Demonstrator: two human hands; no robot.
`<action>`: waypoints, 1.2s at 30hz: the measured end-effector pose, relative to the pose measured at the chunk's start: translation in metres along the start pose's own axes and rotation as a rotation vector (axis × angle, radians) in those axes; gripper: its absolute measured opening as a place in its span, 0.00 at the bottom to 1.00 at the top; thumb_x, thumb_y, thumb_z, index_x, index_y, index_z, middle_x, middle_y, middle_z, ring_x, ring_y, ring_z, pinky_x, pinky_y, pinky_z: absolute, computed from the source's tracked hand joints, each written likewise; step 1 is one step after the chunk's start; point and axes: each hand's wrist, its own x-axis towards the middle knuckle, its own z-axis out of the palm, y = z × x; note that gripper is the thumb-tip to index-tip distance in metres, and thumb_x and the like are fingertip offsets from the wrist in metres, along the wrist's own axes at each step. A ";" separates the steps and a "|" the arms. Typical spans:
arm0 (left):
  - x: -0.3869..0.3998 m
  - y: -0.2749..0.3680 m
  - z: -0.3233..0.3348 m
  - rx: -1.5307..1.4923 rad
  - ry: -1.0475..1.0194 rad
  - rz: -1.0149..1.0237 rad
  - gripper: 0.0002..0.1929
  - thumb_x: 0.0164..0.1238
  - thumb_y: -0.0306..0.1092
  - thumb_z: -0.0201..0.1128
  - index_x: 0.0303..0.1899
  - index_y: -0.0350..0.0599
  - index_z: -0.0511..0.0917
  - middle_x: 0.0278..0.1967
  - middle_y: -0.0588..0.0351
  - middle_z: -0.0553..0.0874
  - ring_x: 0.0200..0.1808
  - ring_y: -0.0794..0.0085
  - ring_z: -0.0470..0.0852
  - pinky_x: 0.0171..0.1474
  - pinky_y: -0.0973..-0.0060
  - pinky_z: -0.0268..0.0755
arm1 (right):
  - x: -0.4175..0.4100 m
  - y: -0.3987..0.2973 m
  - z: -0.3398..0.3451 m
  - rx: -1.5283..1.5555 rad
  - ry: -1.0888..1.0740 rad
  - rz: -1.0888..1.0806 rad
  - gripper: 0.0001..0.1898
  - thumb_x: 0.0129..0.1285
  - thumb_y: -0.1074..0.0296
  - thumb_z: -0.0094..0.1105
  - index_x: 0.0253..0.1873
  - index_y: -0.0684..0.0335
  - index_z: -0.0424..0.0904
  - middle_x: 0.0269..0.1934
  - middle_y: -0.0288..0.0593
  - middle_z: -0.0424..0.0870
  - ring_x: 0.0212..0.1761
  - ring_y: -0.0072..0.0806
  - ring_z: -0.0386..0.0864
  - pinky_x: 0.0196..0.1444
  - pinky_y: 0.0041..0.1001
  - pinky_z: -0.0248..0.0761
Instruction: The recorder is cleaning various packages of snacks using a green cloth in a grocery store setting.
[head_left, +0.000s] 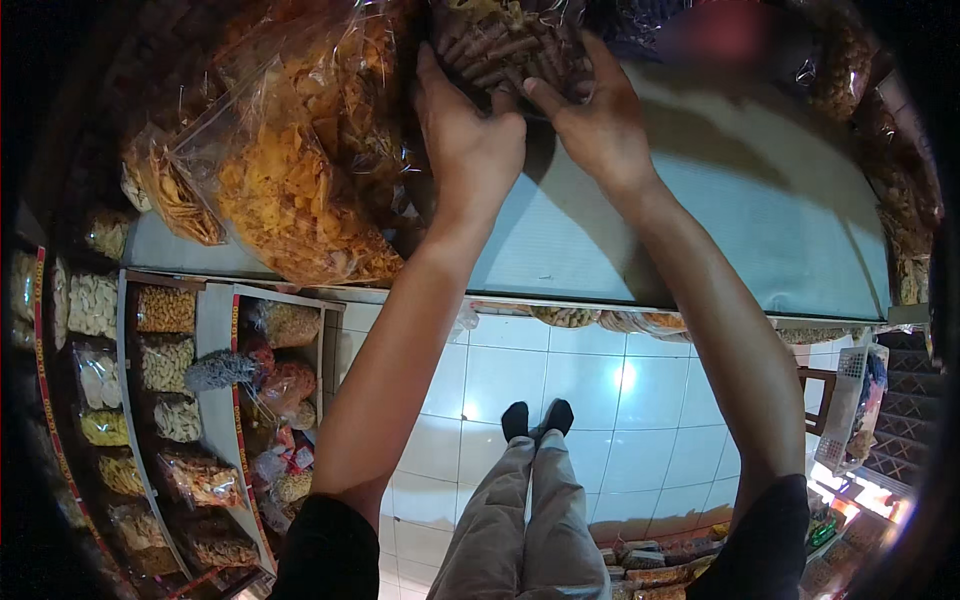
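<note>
Both my hands reach to the top of the view, around a clear plastic bag of brown stick-shaped snacks (504, 51). My left hand (469, 131) grips its left side, thumb towards the middle. On the other side, my right hand (600, 124) grips it with thumb and fingers apart around the plastic. The upper end of the bag runs out of view. Beneath my forearms lies a pale tabletop (750, 195). Left of my left hand stands a large clear bag of orange-yellow chips (300, 202), reaching over the table's front edge.
Shelves of bagged snacks (169, 364) line the left, with a grey feather-like duster (220, 370) sticking out. More packed bags (832, 67) stand at the table's right end. Below is a white tiled floor (502, 375). A white basket (844, 409) stands right; snack packets (660, 574) lie behind me.
</note>
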 end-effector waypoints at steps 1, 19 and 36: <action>0.000 0.001 -0.003 0.050 0.007 0.037 0.38 0.54 0.25 0.62 0.67 0.25 0.54 0.60 0.28 0.68 0.65 0.42 0.65 0.69 0.63 0.56 | 0.001 -0.001 0.001 -0.021 0.007 -0.006 0.34 0.53 0.63 0.72 0.62 0.69 0.65 0.47 0.50 0.82 0.49 0.34 0.80 0.52 0.30 0.73; -0.123 0.209 -0.037 -0.021 -0.605 0.108 0.32 0.70 0.37 0.57 0.69 0.33 0.54 0.70 0.39 0.60 0.72 0.53 0.57 0.73 0.55 0.45 | -0.191 -0.098 -0.192 0.406 0.459 0.496 0.16 0.61 0.74 0.61 0.52 0.70 0.71 0.47 0.50 0.79 0.47 0.34 0.80 0.49 0.29 0.74; -0.318 0.406 0.110 -0.613 -2.006 0.048 0.29 0.63 0.29 0.61 0.67 0.44 0.63 0.61 0.49 0.76 0.65 0.62 0.72 0.67 0.64 0.61 | -0.327 -0.258 -0.512 -0.271 0.964 0.601 0.12 0.63 0.67 0.60 0.47 0.67 0.77 0.40 0.46 0.84 0.43 0.32 0.83 0.47 0.30 0.74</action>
